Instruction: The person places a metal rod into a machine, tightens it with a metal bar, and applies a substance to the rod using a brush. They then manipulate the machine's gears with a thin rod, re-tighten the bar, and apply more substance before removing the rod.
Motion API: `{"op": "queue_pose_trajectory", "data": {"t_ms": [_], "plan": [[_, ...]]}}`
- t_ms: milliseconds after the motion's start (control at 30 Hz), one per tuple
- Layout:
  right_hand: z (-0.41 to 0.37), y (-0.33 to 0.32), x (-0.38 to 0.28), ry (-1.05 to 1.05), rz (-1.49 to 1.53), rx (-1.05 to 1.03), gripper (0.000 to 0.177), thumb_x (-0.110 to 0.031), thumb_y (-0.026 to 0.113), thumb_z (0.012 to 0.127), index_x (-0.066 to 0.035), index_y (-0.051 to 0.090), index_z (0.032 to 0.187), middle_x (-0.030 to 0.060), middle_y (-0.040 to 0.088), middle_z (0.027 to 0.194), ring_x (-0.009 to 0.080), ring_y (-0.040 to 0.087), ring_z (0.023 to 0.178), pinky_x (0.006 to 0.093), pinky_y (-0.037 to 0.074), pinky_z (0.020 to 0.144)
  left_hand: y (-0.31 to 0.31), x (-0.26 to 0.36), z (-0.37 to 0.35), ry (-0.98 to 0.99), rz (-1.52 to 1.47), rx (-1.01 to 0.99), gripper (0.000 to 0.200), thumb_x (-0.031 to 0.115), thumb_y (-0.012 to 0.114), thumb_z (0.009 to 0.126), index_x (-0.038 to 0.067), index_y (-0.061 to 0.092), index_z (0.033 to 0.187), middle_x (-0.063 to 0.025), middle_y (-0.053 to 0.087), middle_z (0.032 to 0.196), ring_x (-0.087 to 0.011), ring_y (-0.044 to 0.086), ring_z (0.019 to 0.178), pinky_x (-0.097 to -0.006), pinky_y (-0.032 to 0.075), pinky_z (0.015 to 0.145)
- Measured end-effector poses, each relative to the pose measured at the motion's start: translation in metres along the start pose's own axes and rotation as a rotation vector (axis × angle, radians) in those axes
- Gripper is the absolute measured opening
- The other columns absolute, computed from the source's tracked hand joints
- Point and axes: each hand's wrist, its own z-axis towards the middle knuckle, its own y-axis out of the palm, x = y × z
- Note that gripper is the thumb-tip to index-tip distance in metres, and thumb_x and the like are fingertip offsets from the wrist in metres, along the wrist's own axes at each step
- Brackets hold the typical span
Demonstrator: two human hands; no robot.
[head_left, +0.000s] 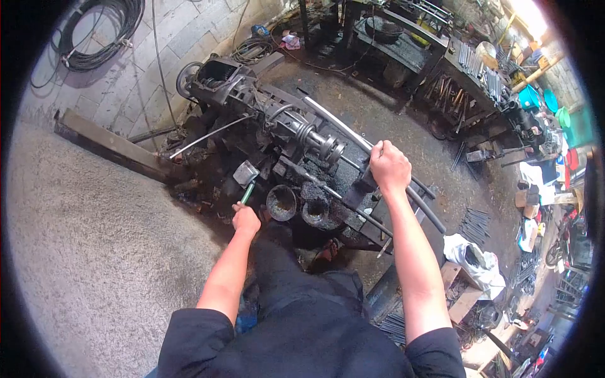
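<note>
My left hand [246, 219] is closed round the green handle [247, 193] of a brush-like tool with a pale, flat head [246, 173]. That head is beside the greasy machine [287, 123]. On the machine's right side, my right hand [389, 165] grips a long metal bar [337, 121], which slants from upper left to lower right. Under the bar lie the machine's round collars [321, 143] and a thin rod [353, 205]. Two round cups [282, 203] with dark contents sit in front of the machine, between my hands. Dark shavings [343, 179] cover part of the machine bed.
Coiled cable [101, 31] hangs on the block wall at upper left. A steel beam [113, 146] lies along the left. Benches with metal rods [471, 60] stand at upper right. A white sack [474, 264] and bundled rods [475, 225] are at right.
</note>
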Motion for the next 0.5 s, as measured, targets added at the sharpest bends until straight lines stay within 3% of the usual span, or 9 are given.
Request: {"op": "queue_pose_trajectory", "data": {"t_ms": [67, 133, 167, 267, 333, 367, 400, 433, 500], "plan": [[-0.001, 0.0, 0.001, 0.002, -0.011, 0.026, 0.032, -0.03, 0.049, 0.092, -0.004, 0.064, 0.081, 0.0177, 0.069, 0.079, 0.037, 0.068, 0.072, 0.0474, 0.055, 0.068, 0.047, -0.027, 0.041, 0.085, 0.206, -0.066, 0.075, 0.01, 0.056, 0.084, -0.013, 0.021, 0.147, -0.0267, 0.03, 0.153, -0.0374, 0.044, 0.135, -0.0416, 0.046, 0.105], [-0.001, 0.001, 0.0, -0.019, 0.011, 0.042, 0.03, -0.029, 0.051, 0.092, -0.005, 0.063, 0.079, 0.0172, 0.068, 0.077, 0.037, 0.068, 0.071, 0.0478, 0.055, 0.068, 0.031, -0.024, 0.041, -0.093, -0.088, -0.222, 0.077, 0.014, 0.056, 0.083, -0.011, 0.023, 0.148, -0.0252, 0.018, 0.158, -0.0351, 0.03, 0.144, -0.0411, 0.04, 0.111], [-0.002, -0.001, -0.001, -0.02, 0.028, 0.049, 0.029, -0.029, 0.052, 0.092, -0.005, 0.062, 0.079, 0.0168, 0.068, 0.076, 0.0368, 0.067, 0.071, 0.048, 0.054, 0.067, 0.055, -0.033, 0.057, -0.062, -0.037, -0.145, 0.064, 0.017, 0.059, 0.083, -0.007, 0.044, 0.14, -0.0236, 0.035, 0.152, -0.0349, 0.041, 0.138, -0.0418, 0.042, 0.108], [0.0, -0.005, -0.003, -0.014, 0.031, 0.011, 0.023, -0.026, 0.056, 0.091, -0.006, 0.064, 0.084, 0.0147, 0.068, 0.08, 0.0352, 0.067, 0.075, 0.047, 0.053, 0.068, -0.002, -0.023, 0.059, -0.013, -0.026, -0.376, 0.049, 0.02, 0.061, 0.082, -0.002, 0.061, 0.125, -0.0219, 0.053, 0.138, -0.0346, 0.052, 0.128, -0.0423, 0.046, 0.104], [0.003, 0.002, 0.004, -0.108, 0.094, 0.104, 0.017, -0.023, 0.059, 0.088, -0.007, 0.065, 0.089, 0.0135, 0.069, 0.085, 0.0336, 0.067, 0.081, 0.0456, 0.052, 0.071, -0.031, -0.026, 0.06, 0.116, -0.11, -0.204, 0.042, 0.029, 0.068, 0.078, 0.0, 0.07, 0.109, -0.0223, 0.068, 0.114, -0.033, 0.066, 0.109, -0.043, 0.053, 0.091], [0.004, 0.005, 0.001, -0.146, 0.162, 0.194, 0.015, -0.02, 0.063, 0.085, -0.008, 0.067, 0.093, 0.0122, 0.069, 0.09, 0.032, 0.066, 0.086, 0.0443, 0.052, 0.075, -0.055, -0.028, 0.066, 0.074, -0.314, -0.311, 0.043, 0.033, 0.07, 0.076, 0.002, 0.071, 0.104, -0.0222, 0.071, 0.101, -0.0338, 0.07, 0.095, -0.0437, 0.055, 0.083], [0.005, 0.007, -0.012, -0.18, 0.183, 0.191, 0.015, -0.02, 0.063, 0.085, -0.008, 0.067, 0.093, 0.0122, 0.069, 0.09, 0.032, 0.066, 0.086, 0.0443, 0.052, 0.075, -0.06, -0.033, 0.071, 0.207, -0.51, -0.04, 0.038, 0.031, 0.069, 0.078, 0.0, 0.072, 0.099, -0.0186, 0.072, 0.089, -0.0304, 0.072, 0.08, -0.0416, 0.056, 0.076], [0.003, 0.01, -0.027, -0.321, 0.225, 0.246, 0.018, -0.016, 0.066, 0.082, -0.008, 0.067, 0.097, 0.0109, 0.068, 0.095, 0.0308, 0.064, 0.091, 0.0436, 0.05, 0.079, -0.092, -0.029, 0.062, 0.211, -0.82, -0.071, 0.045, 0.028, 0.067, 0.081, -0.004, 0.067, 0.113, -0.0146, 0.072, 0.083, -0.0222, 0.07, 0.071, -0.0366, 0.055, 0.069], [-0.007, 0.016, -0.075, -0.488, 0.351, 0.22, 0.025, -0.012, 0.069, 0.076, -0.008, 0.068, 0.101, 0.0089, 0.066, 0.103, 0.0294, 0.06, 0.099, 0.0435, 0.045, 0.088, -0.116, -0.022, 0.068, 0.315, -1.197, 0.218, 0.093, 0.026, 0.071, 0.086, 0.001, 0.013, 0.154, -0.0086, 0.069, 0.078, -0.0142, 0.065, 0.066, -0.0309, 0.053, 0.064]]}}
